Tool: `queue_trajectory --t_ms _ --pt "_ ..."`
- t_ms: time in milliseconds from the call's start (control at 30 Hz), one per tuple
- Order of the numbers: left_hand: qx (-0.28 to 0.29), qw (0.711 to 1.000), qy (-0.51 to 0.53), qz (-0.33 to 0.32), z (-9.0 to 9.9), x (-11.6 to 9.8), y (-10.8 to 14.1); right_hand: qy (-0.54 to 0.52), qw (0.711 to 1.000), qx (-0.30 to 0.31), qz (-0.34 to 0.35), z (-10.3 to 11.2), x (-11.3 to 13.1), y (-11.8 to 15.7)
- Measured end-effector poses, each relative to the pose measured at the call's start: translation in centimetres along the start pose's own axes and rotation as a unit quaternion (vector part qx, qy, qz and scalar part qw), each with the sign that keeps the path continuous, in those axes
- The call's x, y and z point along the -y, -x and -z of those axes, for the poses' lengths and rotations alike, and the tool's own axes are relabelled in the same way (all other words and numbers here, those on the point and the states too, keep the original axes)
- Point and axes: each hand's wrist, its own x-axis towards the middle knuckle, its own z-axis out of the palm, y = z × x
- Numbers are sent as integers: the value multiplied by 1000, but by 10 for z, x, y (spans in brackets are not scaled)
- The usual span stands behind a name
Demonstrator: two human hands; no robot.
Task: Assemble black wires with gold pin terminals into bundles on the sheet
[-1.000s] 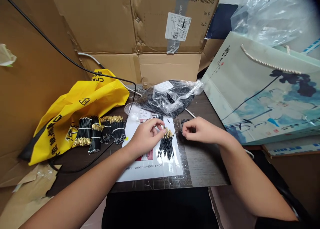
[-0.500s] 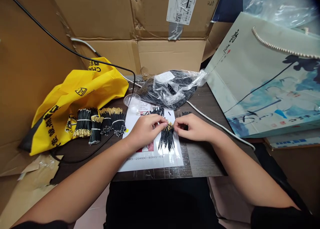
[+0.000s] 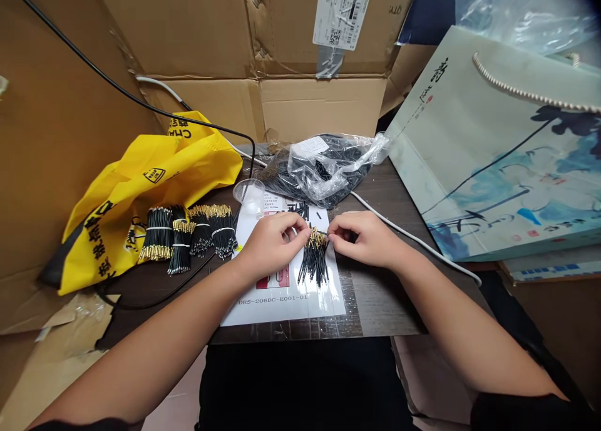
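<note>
The left hand [image 3: 270, 243] and right hand [image 3: 369, 238] were nearly closed, fingertips pinching a thin dark wire [image 3: 321, 232] stretched between them. Gold-ended black wires [image 3: 313, 262] lay just below.

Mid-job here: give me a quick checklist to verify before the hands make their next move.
1. Right hand pinching the thin dark piece: ok.
2. Left hand gripping that piece too: cannot tell, too small.
3. Gold-tipped black pins over the printed sheet: ok.
4. Those pins banded together: not ok, no band shows.
5. Leftmost bundle banded: ok, white band around it.
6. Clear plastic bag apart from both hands: ok, beyond them.
</note>
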Motion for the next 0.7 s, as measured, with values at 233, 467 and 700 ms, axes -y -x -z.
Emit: queue_trajectory --t_ms 233,467,700 --pt "17 999 23 -14 3 -4 0 43 999 13 28 5 1 1" --pt "20 1000 14 -18 2 -3 1 38 999 -17 21 1 1 1" --pt "12 1000 16 -6 3 -2 0 20 999 -20 20 -2 1 1"
